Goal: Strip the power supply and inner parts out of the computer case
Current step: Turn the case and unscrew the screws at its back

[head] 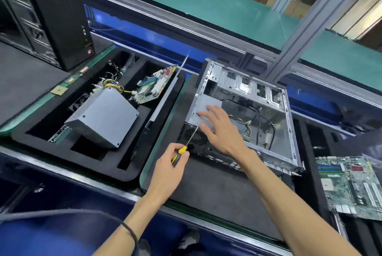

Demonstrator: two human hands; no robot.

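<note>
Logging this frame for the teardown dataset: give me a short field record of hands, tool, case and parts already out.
left hand: grips screwdriver, shaft toward the case's rear corner
right hand: fingers spread, resting on power supply inside case
computer case: on its side, open, cables inside
foam tray: holds a second power supply and a circuit board
motherboard: lies right of case

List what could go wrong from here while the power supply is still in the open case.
1. The left hand grips the screwdriver, whose thin shaft points at the case corner close to the right hand; a slip might jab the fingers.
2. The right hand rests on the power supply. Its cables lie loose inside and may snag during removal.
</note>
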